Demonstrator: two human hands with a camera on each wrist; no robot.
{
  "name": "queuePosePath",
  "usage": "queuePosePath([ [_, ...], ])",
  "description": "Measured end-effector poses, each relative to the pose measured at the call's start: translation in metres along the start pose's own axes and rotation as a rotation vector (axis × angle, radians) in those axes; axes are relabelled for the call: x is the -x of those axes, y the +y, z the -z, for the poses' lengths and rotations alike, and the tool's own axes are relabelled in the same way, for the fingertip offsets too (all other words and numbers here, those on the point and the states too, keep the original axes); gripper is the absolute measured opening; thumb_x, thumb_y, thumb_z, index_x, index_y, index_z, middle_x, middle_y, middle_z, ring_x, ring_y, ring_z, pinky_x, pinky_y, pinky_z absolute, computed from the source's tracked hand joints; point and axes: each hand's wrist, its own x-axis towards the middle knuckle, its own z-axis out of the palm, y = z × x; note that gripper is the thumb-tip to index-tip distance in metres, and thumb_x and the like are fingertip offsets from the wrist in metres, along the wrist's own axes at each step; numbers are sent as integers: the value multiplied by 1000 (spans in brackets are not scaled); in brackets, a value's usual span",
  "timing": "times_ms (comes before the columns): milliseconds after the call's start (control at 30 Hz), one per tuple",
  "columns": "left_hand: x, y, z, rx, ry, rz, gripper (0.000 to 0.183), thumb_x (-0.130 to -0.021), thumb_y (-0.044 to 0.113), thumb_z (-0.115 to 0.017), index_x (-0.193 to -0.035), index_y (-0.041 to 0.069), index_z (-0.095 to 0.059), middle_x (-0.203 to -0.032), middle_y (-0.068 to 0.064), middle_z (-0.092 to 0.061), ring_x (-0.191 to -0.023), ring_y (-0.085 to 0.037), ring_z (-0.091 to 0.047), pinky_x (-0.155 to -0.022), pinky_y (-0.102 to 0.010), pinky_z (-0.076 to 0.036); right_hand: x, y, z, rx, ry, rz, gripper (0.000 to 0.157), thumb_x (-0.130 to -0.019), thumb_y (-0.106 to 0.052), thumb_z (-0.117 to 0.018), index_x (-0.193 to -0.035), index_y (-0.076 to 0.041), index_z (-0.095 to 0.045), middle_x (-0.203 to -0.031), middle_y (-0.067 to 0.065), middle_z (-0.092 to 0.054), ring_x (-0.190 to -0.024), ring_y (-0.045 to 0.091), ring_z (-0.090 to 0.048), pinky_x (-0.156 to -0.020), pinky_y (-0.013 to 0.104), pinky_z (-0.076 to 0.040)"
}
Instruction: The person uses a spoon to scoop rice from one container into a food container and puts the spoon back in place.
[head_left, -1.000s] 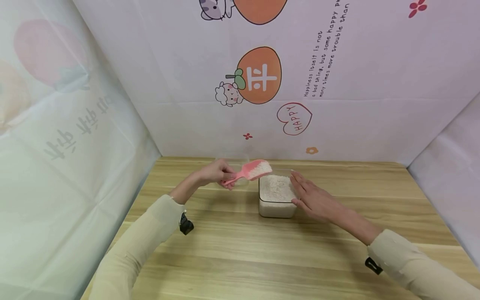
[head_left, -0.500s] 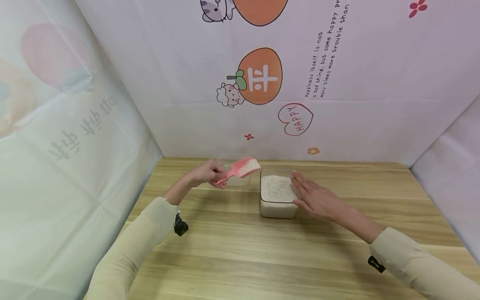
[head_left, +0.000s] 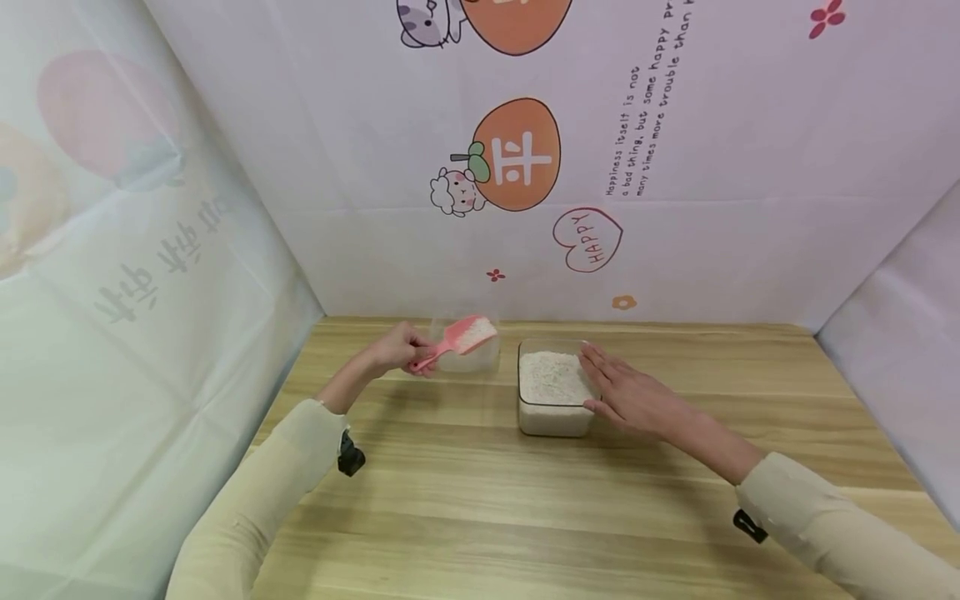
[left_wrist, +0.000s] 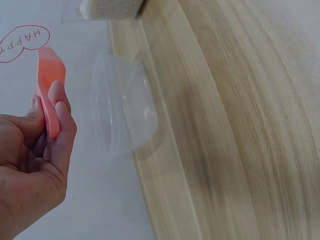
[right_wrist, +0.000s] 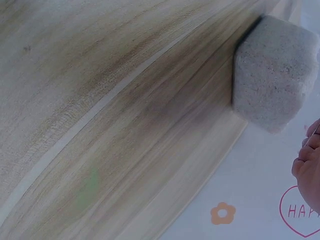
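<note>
My left hand (head_left: pixel 397 350) pinches the handle of a pink scoop (head_left: pixel 452 335), raised at the left. A heap of white, rice-like grains (head_left: pixel 477 334) lies in its bowl. Beneath and behind the scoop stands a clear plastic container (left_wrist: pixel 140 112), partly covered by it in the head view. My right hand (head_left: pixel 633 398) rests with extended fingers against the right side and rim of a transparent square bin (head_left: pixel 555 422), filled with the same pale grains. Only part of my right hand (right_wrist: pixel 310 172) shows at the edge of the right wrist view.
Both containers stand on a wood-grain table (head_left: pixel 480 517) near its back edge. A white printed sheet (head_left: pixel 375 167) rises behind it, and similar sheets close off the left and right sides. Black devices (head_left: pixel 350 455) are strapped at both wrists.
My left hand has carried the loaded scoop leftward, away from the grain bin and over to the clear container. My right hand has stayed against the bin.
</note>
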Motion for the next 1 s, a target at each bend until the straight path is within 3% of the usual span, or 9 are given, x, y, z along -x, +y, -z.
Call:
queuePosePath([
  [167, 0, -2, 1, -55, 56, 41, 23, -94, -1, -46, -95, -10, -67, -75, -18, -66, -79, -43, -66, -56, -27, -53, 0, 0, -1, 2, -4, -1, 69, -97, -44, -39, -142, 7, -27, -151, 23, -19, -139, 36, -23, -107, 48, -28],
  [400, 0, -2, 1, -112, 116, 100, 20, -93, 0, -49, -92, -11, -66, -73, -21, -66, -60, -22, -65, -53, -25, -51, -1, -1, -2, 16, -23, -12, 69, -97, -43, -41, -142, 7, -27, -152, 22, -18, -139, 36, -23, -108, 48, -28],
  [533, -2, -1, 0, -133, 146, 137, 19, -92, 1, -53, -93, -11, -67, -70, -20, -66, -61, -23, -66, -54, -26, -52, -1, 0, -3, 18, 3, -5, 68, -97, -42, -42, -142, 7, -29, -151, 23, -20, -138, 37, -25, -107, 47, -29],
  [767, -3, 1, 0, -249, 183, 169, 18, -91, 5, -54, -92, -6, -69, -68, -14, -68, -54, -14, -62, -52, -23, -50, -1, -1, -3, 12, 5, -3, 68, -97, -42, -42, -142, 7, -27, -151, 23, -19, -139, 36, -23, -107, 48, -29],
  [1000, -6, 2, 0, -337, 204, 156, 20, -91, 8, -56, -83, -4, -70, -62, -8, -66, -59, -20, -67, -53, -26, -52, -1, -1, -2, 12, 13, -1, 68, -97, -42, -43, -142, 7, -28, -151, 23, -21, -139, 36, -23, -106, 48, -30],
])
